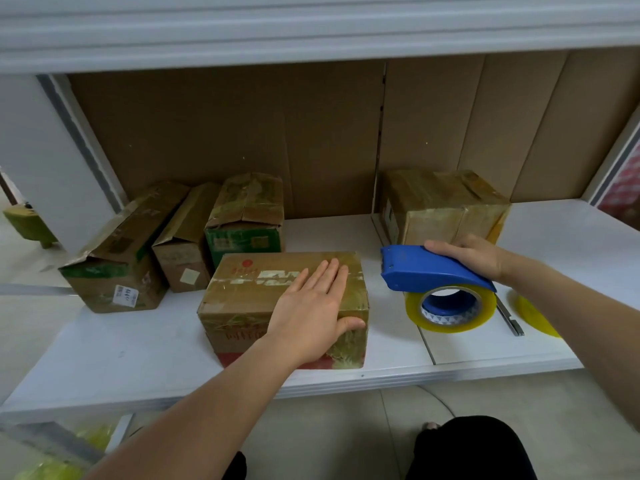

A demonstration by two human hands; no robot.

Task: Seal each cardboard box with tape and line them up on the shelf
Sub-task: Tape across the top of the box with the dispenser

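Left hand (313, 313) flat on box (242, 299) lying lengthwise left-right, right hand (465, 256) gripping tape dispenser (426, 275)

Brown taped cardboard box (277, 306) under flat left fingers (329, 275); blue tape dispenser (433, 275) with yellowish roll under curled right fingers (446, 247)

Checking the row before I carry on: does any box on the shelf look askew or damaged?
Yes. The leftmost box leans askew against its neighbour, top flap lifted and torn. The green box has a crumpled, gaping top.
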